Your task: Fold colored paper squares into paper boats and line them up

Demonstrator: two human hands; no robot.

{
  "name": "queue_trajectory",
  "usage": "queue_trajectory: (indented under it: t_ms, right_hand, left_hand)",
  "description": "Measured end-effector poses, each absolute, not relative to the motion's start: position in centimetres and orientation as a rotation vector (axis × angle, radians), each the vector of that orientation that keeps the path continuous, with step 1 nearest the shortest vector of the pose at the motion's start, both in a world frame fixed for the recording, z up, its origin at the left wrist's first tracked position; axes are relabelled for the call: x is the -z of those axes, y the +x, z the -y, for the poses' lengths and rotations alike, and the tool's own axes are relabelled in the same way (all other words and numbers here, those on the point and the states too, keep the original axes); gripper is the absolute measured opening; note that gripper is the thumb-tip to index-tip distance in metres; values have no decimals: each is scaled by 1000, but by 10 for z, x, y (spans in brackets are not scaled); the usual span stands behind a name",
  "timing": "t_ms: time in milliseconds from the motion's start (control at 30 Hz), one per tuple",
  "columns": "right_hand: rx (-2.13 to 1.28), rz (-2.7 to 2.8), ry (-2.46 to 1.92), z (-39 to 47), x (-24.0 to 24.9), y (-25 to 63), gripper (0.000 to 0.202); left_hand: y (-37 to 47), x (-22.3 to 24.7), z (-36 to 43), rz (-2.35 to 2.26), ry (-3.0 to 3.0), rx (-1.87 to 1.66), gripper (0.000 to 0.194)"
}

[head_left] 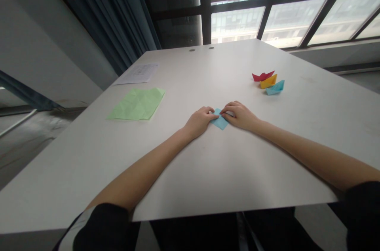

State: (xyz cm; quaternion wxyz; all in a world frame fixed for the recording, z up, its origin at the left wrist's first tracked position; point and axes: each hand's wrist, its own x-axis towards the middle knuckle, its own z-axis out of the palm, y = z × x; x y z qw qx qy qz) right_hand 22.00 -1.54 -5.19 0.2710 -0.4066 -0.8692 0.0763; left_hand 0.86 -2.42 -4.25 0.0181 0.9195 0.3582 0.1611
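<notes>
A small folded piece of light blue paper (221, 123) lies on the white table between my hands, one corner pointing toward me. My left hand (200, 119) grips its left side, the thumb laid along the paper and the fingers curled. From the other side my right hand (239, 115) pinches the paper near its upper right edge, thumb and fingertips close together. Both hands rest at table level, and the fingers hide part of the paper's sides.
Three folded paper boats, red (262, 77), yellow (268, 81) and blue (275, 88), stand together beyond my right hand. A creased green paper sheet (137, 103) lies to the left, with a printed white sheet (139, 73) behind it. The white table (190, 187) ends just before me.
</notes>
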Motion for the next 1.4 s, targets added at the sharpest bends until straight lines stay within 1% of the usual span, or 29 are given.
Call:
queue_trajectory:
  t_ms: [267, 500, 700, 867, 967, 1133, 1233, 1400]
  right_hand:
    - [-232, 2348, -1136, 12, 51, 225, 20]
    - [-281, 2452, -1071, 8, 50, 245, 25]
    - [-272, 2458, -1081, 9, 51, 247, 27]
    - [-251, 2478, -1050, 10, 50, 246, 27]
    - [-237, 2480, -995, 12, 50, 246, 28]
    - [-208, 2478, -890, 14, 50, 244, 28]
    - [-215, 2475, -825, 17, 48, 243, 28]
    - [-295, 2455, -701, 28, 38, 239, 27]
  left_hand:
    - [2, 34, 24, -1031, 3033, -336, 29]
    - [-14, 34, 18, -968, 2903, -473, 29]
    - [-13, 36, 21, -964, 2714, -674, 29]
    - [-11, 37, 22, -955, 2655, -730, 29]
    - [-12, 38, 20, -957, 2728, -711, 25]
    - [-14, 38, 20, -949, 3075, -580, 22]
    - [-13, 36, 22, -983, 3115, -709, 21]
    - [-8, 34, 25, -1117, 2791, -1083, 15]
